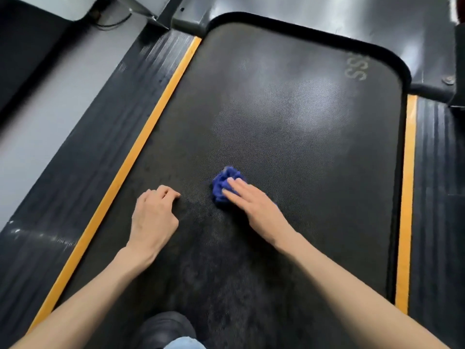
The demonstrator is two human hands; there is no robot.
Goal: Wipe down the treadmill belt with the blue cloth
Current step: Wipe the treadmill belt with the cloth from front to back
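The black textured treadmill belt [289, 127] fills the middle of the view. A bunched blue cloth [224, 183] lies on it, a little below the centre. My right hand [254, 205] presses flat on the cloth with straight fingers, covering its right part. My left hand [153, 212] rests on the belt to the left of the cloth, fingers curled under and holding nothing. A dull dusty patch shows on the belt beyond the cloth.
Orange strips [141, 137] [407, 197] edge the belt on both sides, with ribbed black side rails [83, 157] outside them. Grey floor [42, 102] lies to the left. The glossy motor cover [327, 16] is at the top. A dark shoe [163, 328] shows at the bottom.
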